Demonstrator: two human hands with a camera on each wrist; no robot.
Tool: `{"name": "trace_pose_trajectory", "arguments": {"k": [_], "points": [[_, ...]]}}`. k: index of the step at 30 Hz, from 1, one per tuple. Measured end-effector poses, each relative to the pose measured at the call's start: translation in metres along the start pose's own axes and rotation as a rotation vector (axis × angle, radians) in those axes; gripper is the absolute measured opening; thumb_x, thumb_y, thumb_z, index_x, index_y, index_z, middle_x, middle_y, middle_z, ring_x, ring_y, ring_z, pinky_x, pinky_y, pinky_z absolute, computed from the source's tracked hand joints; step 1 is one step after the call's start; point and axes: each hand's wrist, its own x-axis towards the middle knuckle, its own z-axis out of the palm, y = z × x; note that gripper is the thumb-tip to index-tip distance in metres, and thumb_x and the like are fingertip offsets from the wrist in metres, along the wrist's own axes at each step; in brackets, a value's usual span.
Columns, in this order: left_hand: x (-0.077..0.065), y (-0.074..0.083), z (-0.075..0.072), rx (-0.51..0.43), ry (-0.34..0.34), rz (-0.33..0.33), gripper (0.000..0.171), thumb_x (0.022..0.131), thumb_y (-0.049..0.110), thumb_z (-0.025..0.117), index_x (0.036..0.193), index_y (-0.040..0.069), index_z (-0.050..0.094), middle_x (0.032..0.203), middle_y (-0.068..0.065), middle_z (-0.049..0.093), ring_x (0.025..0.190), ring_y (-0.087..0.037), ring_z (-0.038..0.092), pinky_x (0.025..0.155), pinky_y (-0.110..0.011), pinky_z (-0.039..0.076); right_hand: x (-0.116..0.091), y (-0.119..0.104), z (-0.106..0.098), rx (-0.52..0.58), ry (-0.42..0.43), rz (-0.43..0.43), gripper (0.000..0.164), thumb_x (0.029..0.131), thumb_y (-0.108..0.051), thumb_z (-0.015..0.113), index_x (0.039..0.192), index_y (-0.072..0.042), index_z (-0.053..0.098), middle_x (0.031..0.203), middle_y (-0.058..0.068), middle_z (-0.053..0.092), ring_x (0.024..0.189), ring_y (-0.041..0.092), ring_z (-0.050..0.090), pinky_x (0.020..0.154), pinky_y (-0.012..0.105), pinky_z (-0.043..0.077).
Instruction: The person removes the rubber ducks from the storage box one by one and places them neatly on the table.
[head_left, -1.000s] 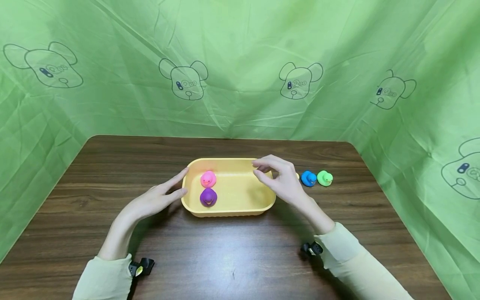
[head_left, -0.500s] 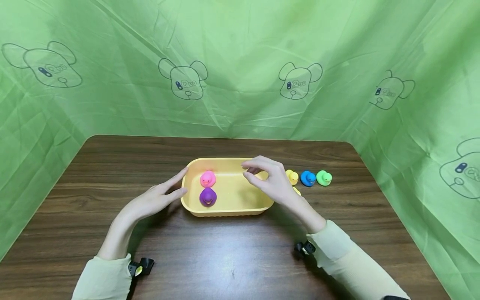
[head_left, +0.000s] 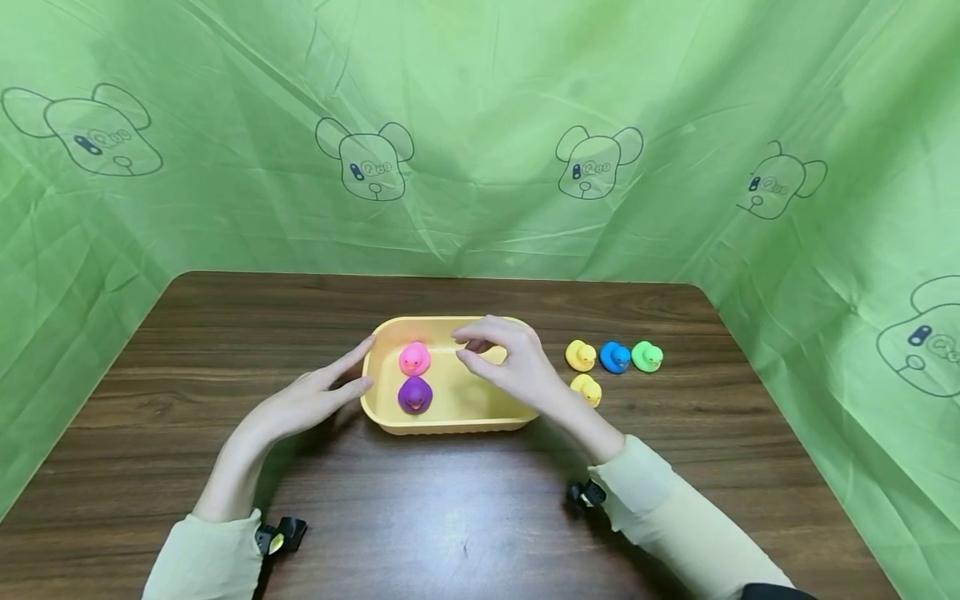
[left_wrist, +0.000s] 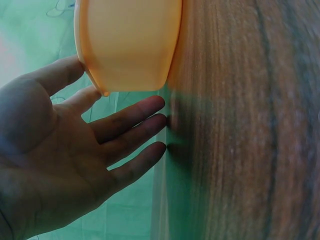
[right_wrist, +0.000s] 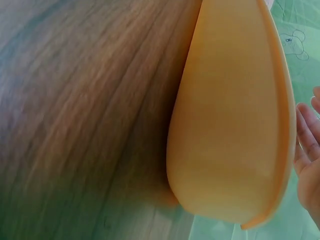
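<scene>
A yellow plastic basin [head_left: 465, 404] stands on the table, with a pink rubber duck [head_left: 414, 359] and a purple rubber duck [head_left: 415, 396] at its left end. My left hand [head_left: 311, 402] touches the basin's left rim with extended fingers; in the left wrist view, thumb and index finger meet the rim while the other fingers spread below. Above the basin's right half hovers my right hand [head_left: 513, 357], thumb and fingers loosely bent with a gap between them and nothing held. Only part of that right hand [right_wrist: 310, 185] shows in the right wrist view, beyond the basin's rim.
Right of the basin, a yellow duck [head_left: 581, 356], a blue duck [head_left: 615, 357] and a green duck [head_left: 647, 357] form a row. Another yellow duck [head_left: 587, 390] sits nearer, beside my right wrist. A green curtain [head_left: 480, 217] surrounds the wooden table [head_left: 285, 308].
My right hand has moved left over the basin, from its right rim towards the middle, uncovering the two yellow ducks. The left hand has stayed at the left rim.
</scene>
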Motion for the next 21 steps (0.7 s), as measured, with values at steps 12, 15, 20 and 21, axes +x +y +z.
{"name": "trace_pose_trajectory", "arguments": {"k": [12, 15, 20, 21], "points": [[-0.001, 0.001, 0.0, -0.003, -0.003, -0.001, 0.069, 0.107, 0.054, 0.046, 0.165, 0.043, 0.01, 0.168, -0.017, 0.031, 0.153, -0.048, 0.029, 0.118, -0.071, 0.029, 0.005, -0.004, 0.017, 0.056, -0.167, -0.026, 0.026, 0.092, -0.011, 0.075, 0.118, -0.008, 0.076, 0.105, 0.005, 0.078, 0.088, 0.008, 0.072, 0.083, 0.024, 0.061], [-0.001, 0.002, 0.0, -0.001, -0.005, -0.003, 0.069, 0.107, 0.054, 0.047, 0.165, 0.042, 0.011, 0.168, -0.017, 0.031, 0.153, -0.048, 0.029, 0.117, -0.071, 0.03, 0.006, -0.004, 0.019, 0.063, -0.208, -0.007, 0.028, 0.092, -0.014, 0.075, 0.12, -0.009, 0.075, 0.109, 0.002, 0.078, 0.09, 0.008, 0.071, 0.084, 0.026, 0.061], [-0.001, 0.002, 0.0, 0.0, -0.002, -0.003, 0.069, 0.107, 0.053, 0.046, 0.165, 0.042, 0.011, 0.168, -0.018, 0.032, 0.153, -0.048, 0.029, 0.117, -0.071, 0.03, 0.006, -0.002, 0.022, 0.072, -0.245, 0.003, 0.029, 0.092, -0.013, 0.075, 0.121, -0.008, 0.075, 0.112, 0.007, 0.078, 0.092, 0.013, 0.072, 0.085, 0.026, 0.061], [-0.001, 0.002, 0.0, -0.002, -0.002, -0.003, 0.069, 0.107, 0.053, 0.047, 0.165, 0.042, 0.011, 0.168, -0.018, 0.032, 0.153, -0.048, 0.029, 0.118, -0.071, 0.029, 0.006, -0.002, 0.023, 0.079, -0.25, 0.004, 0.03, 0.092, -0.013, 0.075, 0.121, -0.008, 0.075, 0.112, 0.008, 0.078, 0.092, 0.013, 0.072, 0.085, 0.026, 0.061]]}}
